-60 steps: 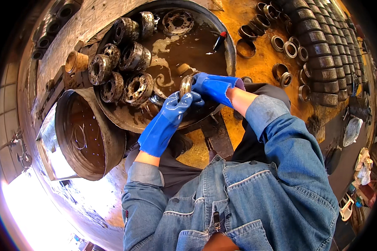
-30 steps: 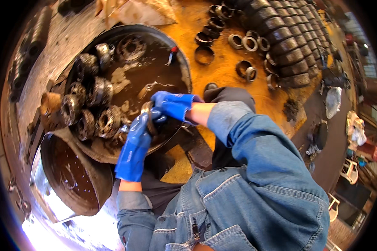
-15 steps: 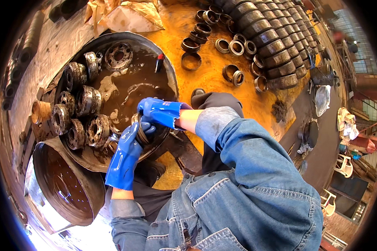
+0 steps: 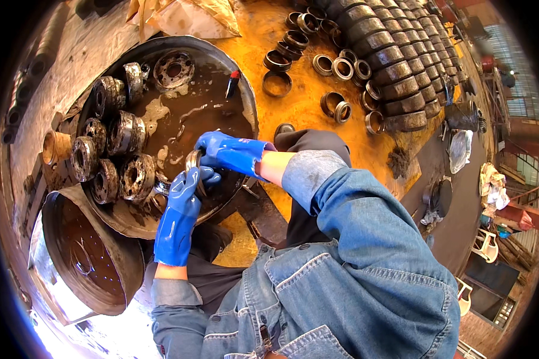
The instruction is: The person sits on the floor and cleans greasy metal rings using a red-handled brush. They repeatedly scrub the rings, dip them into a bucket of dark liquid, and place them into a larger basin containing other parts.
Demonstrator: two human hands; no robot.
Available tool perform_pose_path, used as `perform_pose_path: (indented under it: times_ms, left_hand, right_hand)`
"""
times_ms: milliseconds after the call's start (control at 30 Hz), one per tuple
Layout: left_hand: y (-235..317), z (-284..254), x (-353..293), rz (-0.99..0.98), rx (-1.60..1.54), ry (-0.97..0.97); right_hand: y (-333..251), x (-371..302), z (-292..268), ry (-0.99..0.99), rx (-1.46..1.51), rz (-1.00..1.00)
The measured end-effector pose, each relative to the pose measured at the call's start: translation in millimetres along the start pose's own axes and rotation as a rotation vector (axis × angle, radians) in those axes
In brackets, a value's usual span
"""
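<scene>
- Left hand (image 4: 184, 192): its gloved grip is closed, thumb and fingers clasping the lower part of a metal ring (image 4: 193, 160).
- Right hand (image 4: 214, 149): curled against the ring's upper side; its fingertips are hidden, so I cannot tell how tightly it is closed or whether it holds anything else.
- The ring stands on edge above the near side of a round basin (image 4: 254, 102) of brown liquid (image 4: 212, 116).
- The step seems to be washing or wiping the ring; the next move likely calls for turning it without losing the slippery hold.
</scene>
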State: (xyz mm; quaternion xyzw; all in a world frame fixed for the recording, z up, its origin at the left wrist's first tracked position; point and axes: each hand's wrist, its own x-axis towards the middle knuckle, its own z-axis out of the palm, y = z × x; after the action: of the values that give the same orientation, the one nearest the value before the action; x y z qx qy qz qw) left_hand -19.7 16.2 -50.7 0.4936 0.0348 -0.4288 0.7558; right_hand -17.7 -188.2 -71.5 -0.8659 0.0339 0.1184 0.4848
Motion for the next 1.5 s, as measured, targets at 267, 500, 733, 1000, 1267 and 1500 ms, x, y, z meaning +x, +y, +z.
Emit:
perform_pose_path:
  times_ms: [267,500,733,1000,1267,1500]
  left_hand:
    - [19.7,38.8,-10.4,0.086,0.014,0.016]
    - [3.6,-1.1,1.9,-0.011,-0.095,-0.022]
    - [1.6,-10.0,11.3,-0.099,-0.191,-0.082]
    - [-1.2,-10.4,5.4,0.006,-0.167,-0.141]
    - [2.4,-18.1,13.8,-0.061,-0.169,-0.072]
    - [-4.2,-11.1,4.5,-0.035,-0.166,-0.100]
  right_hand:
    - [0.0,-3.5,-12.7,-0.251,-0.084,0.100]
    - [8.2,16.0,5.4,-0.188,-0.148,0.200]
    - [25.8,11.9,14.0,-0.132,-0.095,0.111]
    - [-0.5,-4.7,-6.3,-0.192,-0.100,0.083]
    - [-14.7,2.6,-13.6,-0.058,-0.196,0.056]
    - [4.8,1.2,2.2,-0.132,-0.123,0.053]
